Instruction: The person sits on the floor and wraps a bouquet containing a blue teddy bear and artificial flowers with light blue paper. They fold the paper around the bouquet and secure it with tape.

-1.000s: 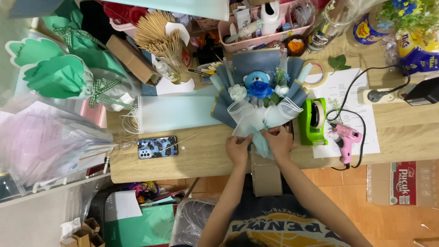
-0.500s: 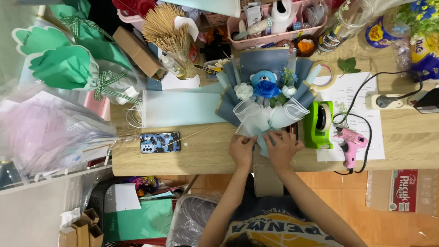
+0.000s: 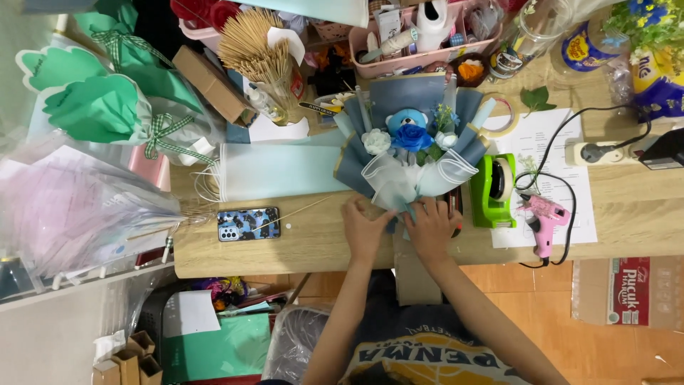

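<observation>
Seen from overhead: a bouquet (image 3: 410, 153) wrapped in blue-grey paper lies on the tabletop (image 3: 313, 235). The left hand (image 3: 363, 228) and right hand (image 3: 431, 227) pinch its gathered neck (the firmest hold; the wrapping looks light and easily crumpled).

**Both hands, forearms extended forward**

Left hand (image 3: 365, 227) and right hand (image 3: 431, 227) lie side by side, palms down, nearly touching. Fingers (image 3: 420, 208) are curled and pinched together. Bare forearms converge from the torso below.
</observation>
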